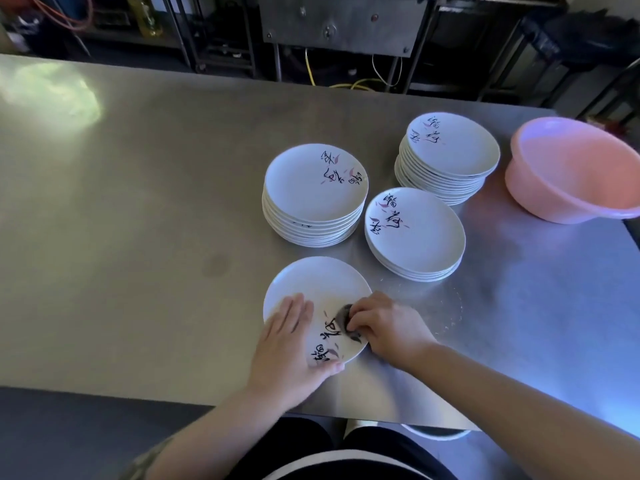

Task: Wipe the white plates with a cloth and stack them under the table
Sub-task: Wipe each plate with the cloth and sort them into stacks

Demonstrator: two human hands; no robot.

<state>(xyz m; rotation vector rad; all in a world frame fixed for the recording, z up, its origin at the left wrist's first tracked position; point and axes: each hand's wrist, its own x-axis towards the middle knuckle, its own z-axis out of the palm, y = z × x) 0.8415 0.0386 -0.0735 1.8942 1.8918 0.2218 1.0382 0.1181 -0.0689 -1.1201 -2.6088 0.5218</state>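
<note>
my left hand (290,336) lay flat on the plate (320,282); my right hand (388,325), at 3 o'clock, gripped the cloth (343,315).

Plate stacks (315,195) ahead, bare table (121,202) leftward

Black brush-script characters mark each white plate (313,289), too stylised to read.

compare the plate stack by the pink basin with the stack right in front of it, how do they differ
The stack by the pink basin is taller, many plates high; the nearer stack holds only a few. The far one sits beside the basin, the near one closer to the hands. Both are white with black brush lettering.
</note>
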